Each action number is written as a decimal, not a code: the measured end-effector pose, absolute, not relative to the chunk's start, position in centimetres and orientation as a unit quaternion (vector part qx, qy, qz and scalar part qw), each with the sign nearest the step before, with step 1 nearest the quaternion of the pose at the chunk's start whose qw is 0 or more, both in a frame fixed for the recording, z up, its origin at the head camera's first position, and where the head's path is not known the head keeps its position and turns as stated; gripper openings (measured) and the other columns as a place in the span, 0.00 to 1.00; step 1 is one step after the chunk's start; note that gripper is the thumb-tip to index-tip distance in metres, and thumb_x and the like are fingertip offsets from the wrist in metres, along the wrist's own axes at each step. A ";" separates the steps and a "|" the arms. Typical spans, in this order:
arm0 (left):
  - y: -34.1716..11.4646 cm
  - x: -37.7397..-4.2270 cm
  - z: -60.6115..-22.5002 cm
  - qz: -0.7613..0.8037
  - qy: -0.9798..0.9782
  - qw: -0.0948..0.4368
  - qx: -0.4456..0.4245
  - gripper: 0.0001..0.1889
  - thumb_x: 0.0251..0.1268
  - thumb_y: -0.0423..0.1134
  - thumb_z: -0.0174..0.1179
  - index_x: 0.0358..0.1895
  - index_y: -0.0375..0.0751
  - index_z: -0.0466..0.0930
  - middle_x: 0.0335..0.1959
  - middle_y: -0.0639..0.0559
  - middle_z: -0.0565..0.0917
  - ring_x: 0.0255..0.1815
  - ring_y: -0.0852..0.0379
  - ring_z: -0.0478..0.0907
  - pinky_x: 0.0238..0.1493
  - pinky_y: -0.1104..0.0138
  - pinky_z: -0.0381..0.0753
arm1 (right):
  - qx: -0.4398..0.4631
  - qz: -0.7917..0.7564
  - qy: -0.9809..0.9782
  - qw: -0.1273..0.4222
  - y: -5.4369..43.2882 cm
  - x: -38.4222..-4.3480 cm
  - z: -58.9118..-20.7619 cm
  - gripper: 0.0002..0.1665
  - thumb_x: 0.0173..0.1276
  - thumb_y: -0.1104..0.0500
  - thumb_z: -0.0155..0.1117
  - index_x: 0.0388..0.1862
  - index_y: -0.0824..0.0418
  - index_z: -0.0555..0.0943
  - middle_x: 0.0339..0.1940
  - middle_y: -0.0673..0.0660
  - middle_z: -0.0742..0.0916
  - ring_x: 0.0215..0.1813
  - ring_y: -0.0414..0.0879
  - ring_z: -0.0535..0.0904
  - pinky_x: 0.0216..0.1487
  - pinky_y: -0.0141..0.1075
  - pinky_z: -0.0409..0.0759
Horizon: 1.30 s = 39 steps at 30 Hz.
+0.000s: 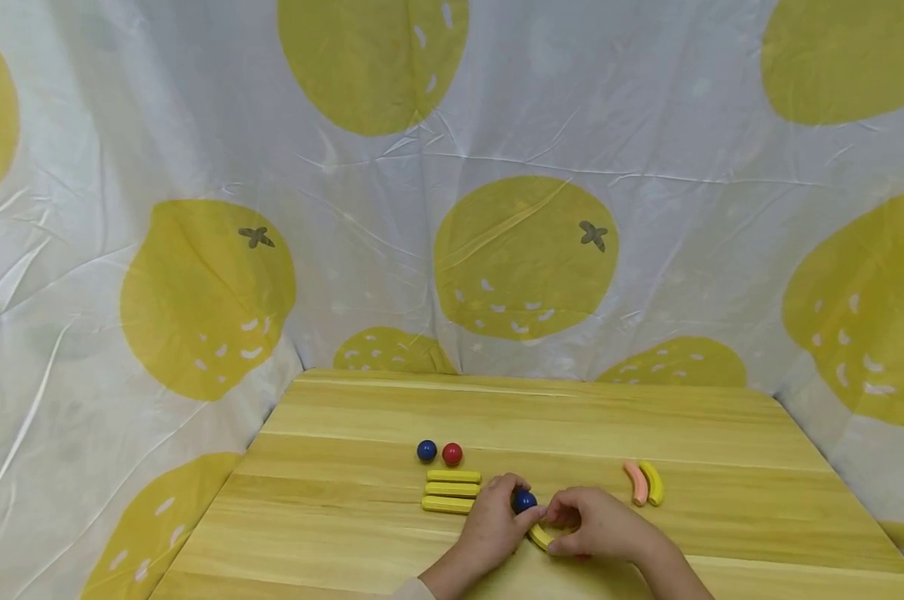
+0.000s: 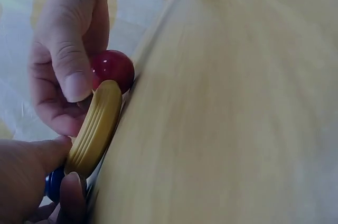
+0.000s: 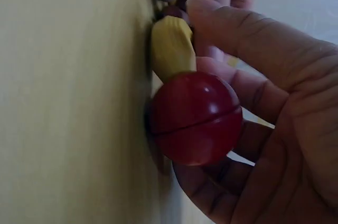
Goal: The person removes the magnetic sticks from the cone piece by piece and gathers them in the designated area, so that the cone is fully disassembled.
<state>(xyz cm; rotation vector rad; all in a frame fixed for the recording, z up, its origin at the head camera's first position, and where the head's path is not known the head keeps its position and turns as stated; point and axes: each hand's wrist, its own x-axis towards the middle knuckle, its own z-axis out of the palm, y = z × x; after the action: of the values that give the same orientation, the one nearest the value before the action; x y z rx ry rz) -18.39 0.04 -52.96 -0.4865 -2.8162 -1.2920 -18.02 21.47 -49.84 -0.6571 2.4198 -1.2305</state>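
My left hand (image 1: 491,521) grips a blue ball (image 1: 525,500) between thumb and fingers. Against that ball lies one end of a yellow curved stick (image 2: 95,129) with grooves along its side. At the stick's other end sits a red ball (image 3: 196,118), mostly hidden by my right hand in the head view. My right hand (image 1: 605,527) holds the curved stick near the red ball, its thumb and fingers bent around that end. In the right wrist view the red ball is in front of the curled fingers.
On the wooden table (image 1: 347,533), several straight yellow sticks (image 1: 453,489) lie left of my hands. Behind them are another blue ball (image 1: 427,451) and red ball (image 1: 452,454). A pink curved stick (image 1: 636,483) and a yellow curved one (image 1: 651,483) lie to the right.
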 end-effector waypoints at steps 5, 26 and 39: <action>-0.4 -18.8 -52.5 -0.426 -0.887 -0.025 -0.176 0.18 0.69 0.46 0.65 0.56 0.42 0.82 0.50 0.49 0.84 0.50 0.58 0.80 0.52 0.63 0.83 | -0.251 -0.407 0.865 0.152 21.5 -18.1 -50.3 0.10 0.63 0.52 0.76 0.40 0.51 0.84 0.35 0.44 0.85 0.35 0.33 0.77 0.36 0.29 0.77; -4.8 -21.7 -49.3 -0.457 -0.868 0.061 -0.182 0.21 0.66 0.39 0.68 0.61 0.40 0.81 0.50 0.48 0.79 0.27 0.70 0.71 0.30 0.75 0.76 | -0.216 -0.380 0.894 0.103 22.0 -18.2 -50.5 0.07 0.68 0.50 0.72 0.39 0.51 0.87 0.31 0.43 0.85 0.31 0.30 0.75 0.32 0.28 0.75; -14.6 -25.4 -48.3 -0.430 -0.896 0.094 -0.061 0.21 0.60 0.35 0.71 0.57 0.39 0.83 0.52 0.44 0.83 0.41 0.52 0.78 0.40 0.67 0.78 | -0.201 -0.386 0.892 0.123 22.1 -18.3 -50.5 0.08 0.70 0.49 0.70 0.41 0.52 0.86 0.33 0.44 0.85 0.33 0.32 0.76 0.34 0.29 0.75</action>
<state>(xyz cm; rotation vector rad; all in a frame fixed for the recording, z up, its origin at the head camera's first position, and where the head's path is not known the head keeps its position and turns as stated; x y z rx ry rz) -25.40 -14.62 -48.34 -0.1810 -2.6566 -1.2765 -18.34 22.09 -50.50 -0.5854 2.6027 -1.1262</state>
